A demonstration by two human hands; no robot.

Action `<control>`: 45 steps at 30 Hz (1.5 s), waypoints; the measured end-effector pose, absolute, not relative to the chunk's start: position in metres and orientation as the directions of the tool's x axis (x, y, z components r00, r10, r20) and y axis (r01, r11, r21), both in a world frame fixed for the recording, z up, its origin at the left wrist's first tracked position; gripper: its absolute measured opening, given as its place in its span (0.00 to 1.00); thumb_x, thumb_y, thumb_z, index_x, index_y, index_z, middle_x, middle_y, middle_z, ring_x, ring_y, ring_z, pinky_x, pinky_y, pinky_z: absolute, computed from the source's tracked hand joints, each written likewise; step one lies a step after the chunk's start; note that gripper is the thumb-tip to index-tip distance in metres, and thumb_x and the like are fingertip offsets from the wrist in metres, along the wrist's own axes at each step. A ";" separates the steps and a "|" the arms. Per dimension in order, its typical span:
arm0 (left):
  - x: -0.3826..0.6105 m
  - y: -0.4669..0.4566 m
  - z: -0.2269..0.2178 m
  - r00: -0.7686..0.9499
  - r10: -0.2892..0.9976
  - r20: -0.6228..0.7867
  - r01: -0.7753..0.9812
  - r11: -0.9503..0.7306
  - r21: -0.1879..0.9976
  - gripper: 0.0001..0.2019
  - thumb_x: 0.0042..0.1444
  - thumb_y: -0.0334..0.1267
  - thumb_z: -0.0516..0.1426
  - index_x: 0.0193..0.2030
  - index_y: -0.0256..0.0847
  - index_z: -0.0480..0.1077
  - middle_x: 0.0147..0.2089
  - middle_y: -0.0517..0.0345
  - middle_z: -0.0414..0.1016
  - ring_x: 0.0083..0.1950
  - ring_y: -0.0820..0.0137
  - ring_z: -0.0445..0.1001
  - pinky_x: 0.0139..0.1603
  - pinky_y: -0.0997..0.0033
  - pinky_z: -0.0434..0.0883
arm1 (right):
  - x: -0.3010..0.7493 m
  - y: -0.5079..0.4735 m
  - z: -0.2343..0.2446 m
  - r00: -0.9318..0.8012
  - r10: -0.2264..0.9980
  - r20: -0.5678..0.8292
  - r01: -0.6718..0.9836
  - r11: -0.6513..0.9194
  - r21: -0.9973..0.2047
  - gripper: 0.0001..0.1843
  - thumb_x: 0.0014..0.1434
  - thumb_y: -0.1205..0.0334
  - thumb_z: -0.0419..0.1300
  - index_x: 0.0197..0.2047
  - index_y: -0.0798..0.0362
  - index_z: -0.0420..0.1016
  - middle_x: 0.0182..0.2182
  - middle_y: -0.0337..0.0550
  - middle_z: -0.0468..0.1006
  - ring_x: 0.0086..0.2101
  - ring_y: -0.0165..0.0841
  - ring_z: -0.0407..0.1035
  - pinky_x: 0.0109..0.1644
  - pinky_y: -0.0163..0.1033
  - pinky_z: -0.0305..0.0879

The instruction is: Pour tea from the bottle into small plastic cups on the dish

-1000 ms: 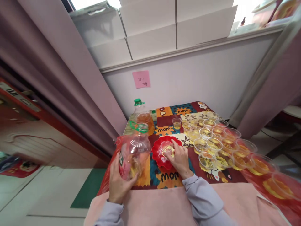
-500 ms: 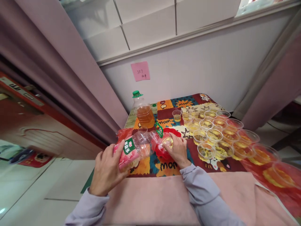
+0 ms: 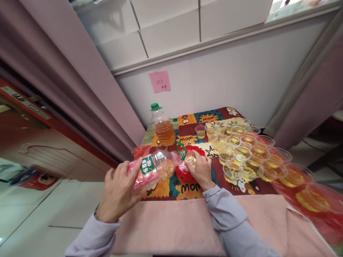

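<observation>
My left hand (image 3: 118, 191) is closed around a clear plastic bottle (image 3: 144, 173) with a pink and green label. The bottle lies tilted almost level, with yellowish liquid gathered near its shoulder. Its neck points right, and a green carrying loop (image 3: 182, 151) hangs around it. A small clear plastic cup (image 3: 190, 160) is held by my right hand (image 3: 200, 169) at the bottle's mouth. Beneath the cup sits a red scalloped dish (image 3: 183, 172). I cannot tell whether liquid is flowing between bottle and cup.
A large green-capped jug (image 3: 164, 132) of amber liquid stands at the back left. Several clear cups of yellow liquid (image 3: 242, 153) crowd the right side of the patterned tablecloth (image 3: 187, 188). One cup (image 3: 200, 132) stands apart behind. Pink cloth (image 3: 171, 225) covers the front edge.
My left hand has shifted slightly left and down. The bottle's liquid now shows more at its shoulder, near the neck. My right hand keeps its hold on the cup.
</observation>
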State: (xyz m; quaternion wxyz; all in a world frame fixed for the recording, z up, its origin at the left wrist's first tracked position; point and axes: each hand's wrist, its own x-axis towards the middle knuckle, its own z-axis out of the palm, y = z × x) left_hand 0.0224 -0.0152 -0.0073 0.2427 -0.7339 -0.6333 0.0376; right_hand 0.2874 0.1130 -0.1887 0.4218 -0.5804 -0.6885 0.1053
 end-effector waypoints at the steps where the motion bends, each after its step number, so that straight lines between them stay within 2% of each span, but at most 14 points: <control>1: 0.022 -0.015 -0.007 0.194 0.948 0.251 0.910 -0.079 -0.408 0.43 0.55 0.46 0.63 0.77 0.44 0.58 0.66 0.36 0.71 0.65 0.46 0.71 0.66 0.43 0.65 | 0.287 0.113 -0.189 0.030 0.889 0.458 0.716 0.300 -0.630 0.27 0.68 0.51 0.63 0.65 0.53 0.73 0.54 0.55 0.85 0.52 0.50 0.76 0.63 0.53 0.54; 14: 0.027 -0.014 0.001 0.183 0.955 0.235 0.904 -0.069 -0.423 0.42 0.54 0.41 0.63 0.76 0.42 0.59 0.63 0.34 0.72 0.63 0.44 0.72 0.65 0.40 0.65 | 0.287 0.112 -0.187 0.029 0.899 0.436 0.716 0.286 -0.637 0.26 0.67 0.51 0.64 0.64 0.54 0.74 0.52 0.55 0.86 0.52 0.49 0.77 0.64 0.52 0.53; 24: 0.033 -0.011 0.012 0.189 0.958 0.217 0.892 -0.076 -0.446 0.38 0.58 0.43 0.62 0.76 0.39 0.63 0.63 0.31 0.73 0.62 0.43 0.74 0.61 0.40 0.68 | 0.286 0.111 -0.187 0.046 0.886 0.461 0.713 0.294 -0.636 0.26 0.67 0.53 0.64 0.63 0.55 0.75 0.52 0.55 0.87 0.52 0.47 0.78 0.67 0.52 0.51; 31: 0.037 -0.010 0.015 0.189 0.958 0.215 0.893 -0.077 -0.443 0.40 0.56 0.44 0.63 0.76 0.39 0.64 0.65 0.29 0.72 0.63 0.41 0.74 0.63 0.38 0.67 | 0.286 0.111 -0.186 0.041 0.890 0.455 0.713 0.293 -0.637 0.26 0.66 0.54 0.64 0.64 0.55 0.75 0.52 0.54 0.87 0.52 0.47 0.78 0.67 0.52 0.51; 36: 0.037 -0.008 0.016 0.199 0.956 0.216 0.885 -0.081 -0.458 0.40 0.59 0.48 0.63 0.76 0.38 0.63 0.65 0.28 0.71 0.62 0.41 0.74 0.62 0.39 0.68 | 0.286 0.112 -0.187 0.038 0.890 0.453 0.708 0.296 -0.641 0.25 0.66 0.54 0.64 0.64 0.54 0.75 0.52 0.54 0.87 0.52 0.46 0.78 0.67 0.52 0.51; 45: 0.040 -0.006 0.020 0.215 0.951 0.221 0.874 -0.086 -0.479 0.38 0.61 0.48 0.61 0.76 0.39 0.63 0.61 0.31 0.74 0.61 0.43 0.74 0.61 0.39 0.68 | 0.287 0.113 -0.189 0.029 0.894 0.447 0.707 0.298 -0.642 0.28 0.66 0.55 0.64 0.66 0.56 0.73 0.55 0.54 0.86 0.54 0.47 0.78 0.69 0.54 0.50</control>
